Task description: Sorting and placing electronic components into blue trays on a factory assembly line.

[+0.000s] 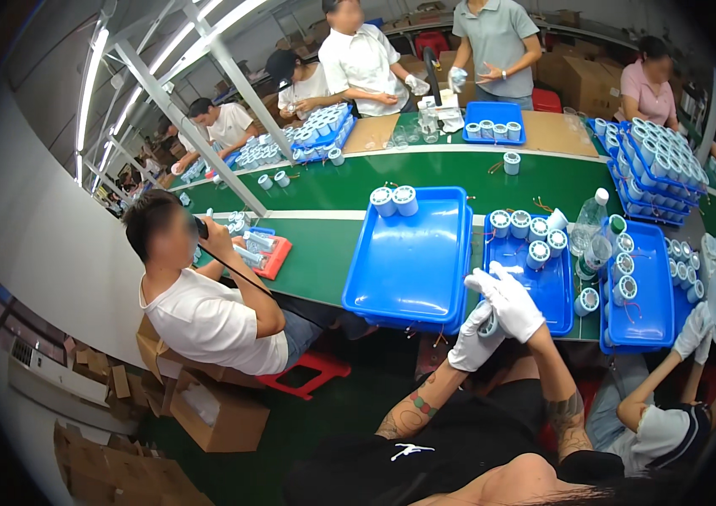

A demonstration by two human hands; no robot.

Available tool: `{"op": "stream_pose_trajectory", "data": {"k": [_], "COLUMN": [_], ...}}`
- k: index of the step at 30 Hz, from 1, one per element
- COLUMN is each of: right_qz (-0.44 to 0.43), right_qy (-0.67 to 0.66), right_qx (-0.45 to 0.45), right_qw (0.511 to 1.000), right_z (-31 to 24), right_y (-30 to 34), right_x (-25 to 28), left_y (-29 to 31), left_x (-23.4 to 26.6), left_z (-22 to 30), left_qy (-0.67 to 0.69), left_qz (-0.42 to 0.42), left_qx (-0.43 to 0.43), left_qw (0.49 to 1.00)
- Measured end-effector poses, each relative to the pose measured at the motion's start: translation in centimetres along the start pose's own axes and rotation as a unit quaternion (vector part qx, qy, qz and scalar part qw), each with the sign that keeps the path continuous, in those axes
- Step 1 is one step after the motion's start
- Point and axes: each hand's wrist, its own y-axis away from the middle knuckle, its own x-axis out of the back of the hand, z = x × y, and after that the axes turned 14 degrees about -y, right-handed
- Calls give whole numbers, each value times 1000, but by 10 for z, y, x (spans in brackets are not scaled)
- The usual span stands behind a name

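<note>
Both my hands wear white gloves and meet in front of the blue trays. My left hand (470, 344) is closed around a light-blue cylinder (488, 327) with a slotted end, like a small motor; much of it is hidden by the gloves. Over it lies my right hand (513, 305), its fingers stretched out toward the upper left. Just beyond my hands is a blue tray (514, 268) with several similar cylinders (538, 253) standing toward its far side. To the left, a larger blue tray (408, 270) tops a stack, with two cylinders (394, 201) at its far edge.
Clear plastic bottles (587, 221) stand right of my trays. Another blue tray (648, 287) and stacked full trays (659, 169) are farther right. A seated person (214, 312) works at left beside a red stool (307, 375). Several people sit or stand across the green table (316, 181).
</note>
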Motion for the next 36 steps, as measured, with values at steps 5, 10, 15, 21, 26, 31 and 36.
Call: {"op": "stream_pose_trajectory", "data": {"k": [5,10,15,21,26,31,36], "right_qz": [37,24,63,-164,71,2,-56], "right_qy": [-21,-51,-7,-155,-45,-23,-56], "right_qx": [14,-25,27,-196,28,-41,-50], "right_qw": [999,998,998,954,996,999,996], "right_z": [-2,-4,-1,14,-7,0,-9], "right_y": [7,4,9,-24,-7,-5,-23], "right_x": [-9,-5,-21,12,-24,-8,-6], "left_y": [0,4,-4,4,-9,-7,-2], "left_x": [3,6,11,2,43,21,-2], "left_z": [-10,-10,-4,-4,-2,0,12], "left_qy": [-38,-36,-81,-47,28,3,10], "left_qz": [49,90,63,-10,-58,1,36], "left_qx": [-14,21,-9,-13,-3,-26,-48], "left_qw": [998,995,995,999,998,1000,998]}}
